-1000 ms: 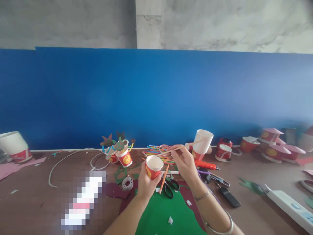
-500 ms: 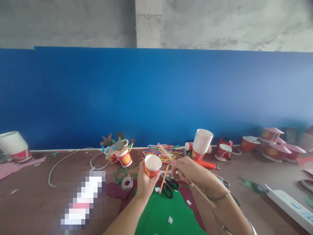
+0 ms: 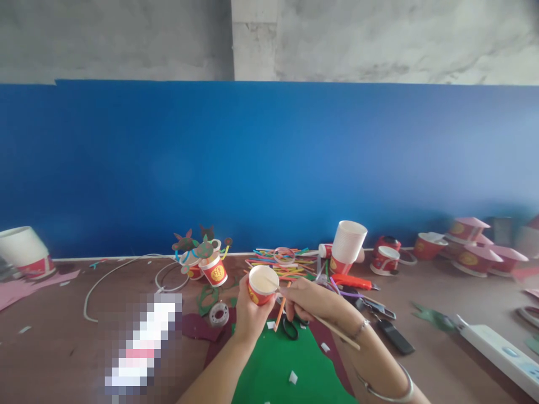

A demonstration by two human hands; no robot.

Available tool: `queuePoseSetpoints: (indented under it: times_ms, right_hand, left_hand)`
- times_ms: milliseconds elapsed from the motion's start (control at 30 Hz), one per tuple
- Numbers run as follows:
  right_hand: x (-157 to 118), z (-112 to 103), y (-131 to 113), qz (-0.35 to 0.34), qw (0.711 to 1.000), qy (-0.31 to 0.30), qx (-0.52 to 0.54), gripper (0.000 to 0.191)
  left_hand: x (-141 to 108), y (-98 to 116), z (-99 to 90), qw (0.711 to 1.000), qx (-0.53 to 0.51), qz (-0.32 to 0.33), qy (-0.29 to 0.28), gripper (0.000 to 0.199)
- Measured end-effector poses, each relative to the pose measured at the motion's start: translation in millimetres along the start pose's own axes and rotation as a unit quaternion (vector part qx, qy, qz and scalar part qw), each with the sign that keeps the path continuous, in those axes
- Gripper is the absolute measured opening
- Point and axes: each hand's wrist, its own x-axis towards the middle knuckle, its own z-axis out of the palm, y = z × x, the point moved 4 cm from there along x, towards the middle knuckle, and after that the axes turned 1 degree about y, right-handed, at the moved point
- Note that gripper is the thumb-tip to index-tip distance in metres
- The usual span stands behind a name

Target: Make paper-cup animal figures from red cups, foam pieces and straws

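My left hand is wrapped round a red paper cup, its white open mouth tilted toward me. My right hand is closed on a thin wooden stick; the far end of the stick reaches to the cup's mouth, and the near end lies along my forearm. Just below my right fingers are black-handled scissors, partly hidden, and an orange straw. Green paper with white scraps lies under my hands.
Coloured straws lie behind the cup. A stack of cups and an orange cutter stand and lie to the right. Decorated cups and a tape roll are at left. A white power strip lies far right.
My right hand has moved left and slightly down, bringing the stick's far end into the cup's mouth. My left hand and the cup have hardly moved.
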Motion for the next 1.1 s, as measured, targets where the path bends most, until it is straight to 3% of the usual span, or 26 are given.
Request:
queuePoseSetpoints:
  times_ms: [800, 1100]
  right_hand:
    - [1.2, 1.2, -2.9, -0.026, 0.999, -0.003, 0.030, 0.054]
    - [1.6, 1.6, -2.9, -0.007, 1.000, -0.002, -0.005, 0.053]
  left_hand:
    - [0.9, 0.1, 0.0, 1.000, -0.003, -0.005, 0.002, 0.056]
    - [-1.0, -0.9, -0.6, 1.000, 0.002, -0.010, 0.002, 0.057]
